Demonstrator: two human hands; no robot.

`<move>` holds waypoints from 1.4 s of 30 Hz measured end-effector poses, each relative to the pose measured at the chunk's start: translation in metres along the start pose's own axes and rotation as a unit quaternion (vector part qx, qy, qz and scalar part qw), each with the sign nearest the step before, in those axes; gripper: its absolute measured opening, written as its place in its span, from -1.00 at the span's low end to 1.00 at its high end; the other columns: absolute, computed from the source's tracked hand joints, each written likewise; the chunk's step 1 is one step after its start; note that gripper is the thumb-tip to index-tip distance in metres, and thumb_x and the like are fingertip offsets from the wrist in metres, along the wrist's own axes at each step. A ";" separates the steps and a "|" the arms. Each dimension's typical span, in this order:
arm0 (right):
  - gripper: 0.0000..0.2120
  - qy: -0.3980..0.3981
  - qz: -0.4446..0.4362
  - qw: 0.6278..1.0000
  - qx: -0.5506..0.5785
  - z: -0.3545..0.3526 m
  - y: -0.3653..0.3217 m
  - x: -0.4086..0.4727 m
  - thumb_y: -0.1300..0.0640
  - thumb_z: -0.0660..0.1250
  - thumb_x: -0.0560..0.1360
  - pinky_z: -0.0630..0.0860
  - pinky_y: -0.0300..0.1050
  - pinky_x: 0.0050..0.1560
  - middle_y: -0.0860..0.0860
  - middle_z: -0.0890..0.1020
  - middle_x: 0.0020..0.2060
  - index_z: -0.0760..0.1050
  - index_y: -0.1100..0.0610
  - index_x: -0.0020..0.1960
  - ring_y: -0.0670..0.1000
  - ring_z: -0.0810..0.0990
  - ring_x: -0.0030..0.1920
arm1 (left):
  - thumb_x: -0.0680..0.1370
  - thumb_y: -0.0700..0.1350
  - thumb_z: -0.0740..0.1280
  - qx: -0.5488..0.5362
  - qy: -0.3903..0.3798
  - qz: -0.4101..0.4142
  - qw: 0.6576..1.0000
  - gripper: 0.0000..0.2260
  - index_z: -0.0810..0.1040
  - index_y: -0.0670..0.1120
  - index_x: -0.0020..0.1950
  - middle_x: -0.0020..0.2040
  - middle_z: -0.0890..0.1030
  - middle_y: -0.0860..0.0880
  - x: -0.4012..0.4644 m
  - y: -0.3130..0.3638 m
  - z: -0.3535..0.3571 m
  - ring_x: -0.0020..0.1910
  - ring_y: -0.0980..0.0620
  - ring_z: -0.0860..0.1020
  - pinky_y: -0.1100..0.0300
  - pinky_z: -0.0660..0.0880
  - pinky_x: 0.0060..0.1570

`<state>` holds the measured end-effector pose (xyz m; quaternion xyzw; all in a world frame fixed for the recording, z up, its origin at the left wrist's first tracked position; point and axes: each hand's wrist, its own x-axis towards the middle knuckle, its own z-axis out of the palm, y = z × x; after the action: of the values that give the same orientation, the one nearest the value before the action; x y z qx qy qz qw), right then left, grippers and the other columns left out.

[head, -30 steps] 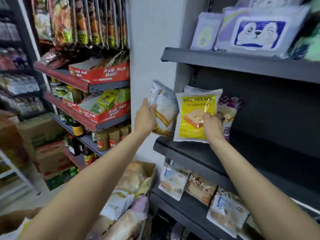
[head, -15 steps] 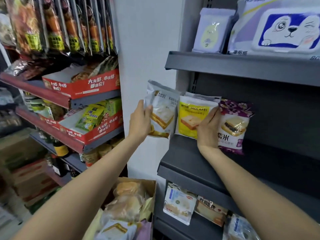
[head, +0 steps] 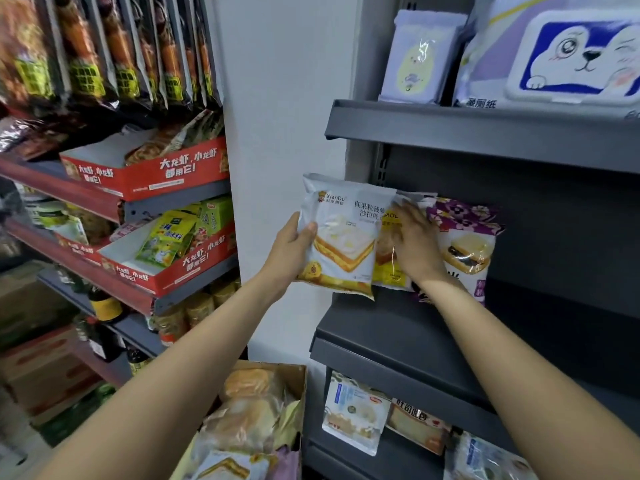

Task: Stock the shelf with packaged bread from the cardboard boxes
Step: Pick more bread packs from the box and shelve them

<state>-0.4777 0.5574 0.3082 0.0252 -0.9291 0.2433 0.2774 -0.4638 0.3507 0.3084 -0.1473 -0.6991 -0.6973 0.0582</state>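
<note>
My left hand [head: 292, 249] grips the left edge of a white bread pack [head: 343, 237] printed with a cream sandwich slice, upright at the left end of the dark grey shelf [head: 388, 327]. Behind it stands a yellow bread pack [head: 387, 265], mostly hidden. My right hand [head: 414, 244] lies flat against the yellow pack, fingers spread and blurred. A purple bread pack [head: 465, 244] stands to the right, leaning on the shelf's back wall. A cardboard box [head: 292, 379] of several bread packs sits below, at the bottom middle.
The shelf above [head: 485, 133] holds wet-wipe packs [head: 568, 53]. Several bread packs [head: 356, 417] lie on the lower shelf. A white wall [head: 284, 98] separates this rack from red-edged shelves [head: 145, 178] of seasoning boxes, bottles and hanging snacks on the left.
My left hand has brought the white pack rightwards, in front of the yellow one. My right hand slid up over the yellow pack's face, pressing it towards the purple pack.
</note>
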 end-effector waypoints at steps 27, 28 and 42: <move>-0.47 -0.060 -0.016 0.995 0.080 -0.002 -0.033 -0.089 0.24 0.23 0.54 0.45 0.04 0.22 0.09 0.42 0.29 0.19 0.08 0.47 0.08 0.44 0.25 | 0.57 -0.22 0.20 0.323 0.054 -0.032 0.944 -0.75 0.37 -0.17 0.26 0.04 0.53 -0.12 -0.025 -0.019 0.037 -0.05 -0.03 0.47 0.13 0.43 -0.02; -0.52 -0.078 -0.018 0.990 0.115 -0.002 -0.039 -0.101 0.23 0.22 0.55 0.48 0.03 0.17 0.07 0.47 0.23 0.23 0.07 0.44 0.05 0.50 0.15 | 0.57 -0.22 0.19 0.342 0.062 -0.027 0.937 -0.77 0.41 -0.15 0.22 0.05 0.55 -0.11 -0.039 -0.019 0.033 -0.06 -0.02 0.48 0.12 0.45 -0.03; -0.81 -0.428 -0.149 0.878 0.156 0.067 -0.134 -0.298 0.19 0.20 0.53 0.54 0.09 -0.01 0.09 0.63 -0.04 0.56 0.13 0.07 0.10 0.57 -0.04 | 0.55 -0.11 0.20 0.516 0.168 -0.260 0.799 -0.84 0.53 -0.16 -0.02 -0.20 0.59 -0.12 -0.320 -0.070 -0.088 -0.21 -0.12 0.53 0.06 0.44 -0.27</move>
<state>-0.2348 0.3819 0.1610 0.3077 -0.8924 0.3069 -0.1215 -0.1906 0.2242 0.1511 0.2113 -0.9467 -0.2360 0.0588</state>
